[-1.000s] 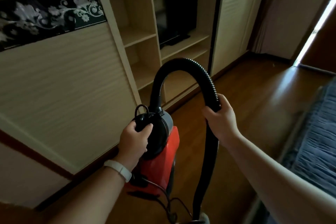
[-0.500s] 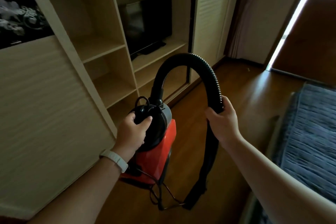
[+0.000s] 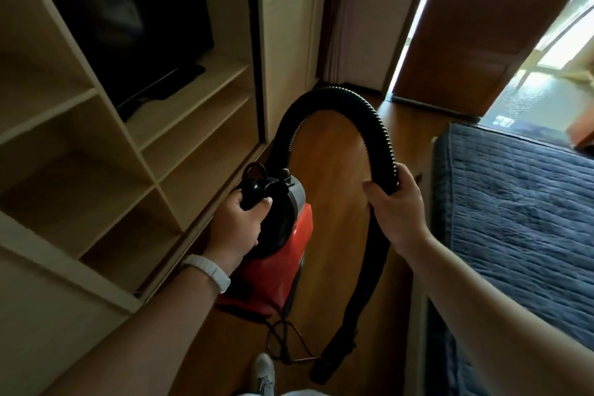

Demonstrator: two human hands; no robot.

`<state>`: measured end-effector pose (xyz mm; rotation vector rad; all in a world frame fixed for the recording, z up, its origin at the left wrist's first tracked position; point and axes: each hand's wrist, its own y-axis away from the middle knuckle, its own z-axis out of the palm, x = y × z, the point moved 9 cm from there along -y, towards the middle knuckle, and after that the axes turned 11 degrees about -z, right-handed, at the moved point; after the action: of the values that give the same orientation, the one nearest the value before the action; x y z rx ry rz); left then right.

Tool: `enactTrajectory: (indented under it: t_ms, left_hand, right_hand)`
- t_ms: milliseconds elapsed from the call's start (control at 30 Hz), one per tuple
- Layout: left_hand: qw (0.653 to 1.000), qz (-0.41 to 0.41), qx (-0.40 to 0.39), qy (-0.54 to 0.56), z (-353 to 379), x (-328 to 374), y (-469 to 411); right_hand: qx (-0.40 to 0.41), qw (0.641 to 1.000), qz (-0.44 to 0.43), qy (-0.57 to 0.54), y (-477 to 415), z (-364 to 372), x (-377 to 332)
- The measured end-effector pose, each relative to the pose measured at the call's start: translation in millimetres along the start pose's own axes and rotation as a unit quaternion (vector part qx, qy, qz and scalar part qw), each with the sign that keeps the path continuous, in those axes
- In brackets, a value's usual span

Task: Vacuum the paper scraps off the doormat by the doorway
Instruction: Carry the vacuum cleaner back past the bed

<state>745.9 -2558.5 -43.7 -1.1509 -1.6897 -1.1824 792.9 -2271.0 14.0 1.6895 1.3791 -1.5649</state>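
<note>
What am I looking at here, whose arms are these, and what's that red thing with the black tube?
This is one picture from a camera worn on a person's head, looking forward and down, so both arms are the wearer's own; there is no robot. The left hand has its grip on the black handle of a small red vacuum cleaner. The right hand holds the ribbed black hose, which arches up and hangs toward the wooden floor. On the left stand shelves with a television, on the right a bed with a blue quilt, ahead a doorway. I cannot make out the doormat or scraps.
</note>
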Motion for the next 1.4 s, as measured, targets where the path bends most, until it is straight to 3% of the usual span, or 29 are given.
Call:
enactTrajectory:
  t_ms: [367,833,1167,1400]
  left_hand:
    - [0.991,0.071,-0.087,-0.067,41,64,-143]
    - [0.995,0.001,-0.084,-0.056,146,108,-287]
    - [0.994,0.046,-0.068,-0.073,235,190,-373]
    - [0.99,0.046,-0.115,-0.064,304,219,-455]
  right_hand:
    - [0.102,0.993,0.021,0.055,-88,6,31]
    - [0.085,0.995,0.038,-0.024,-266,32,108]
    - [0.086,0.995,0.018,-0.042,-400,1,139]
    - [0.124,0.992,0.021,-0.008,-477,-10,171]
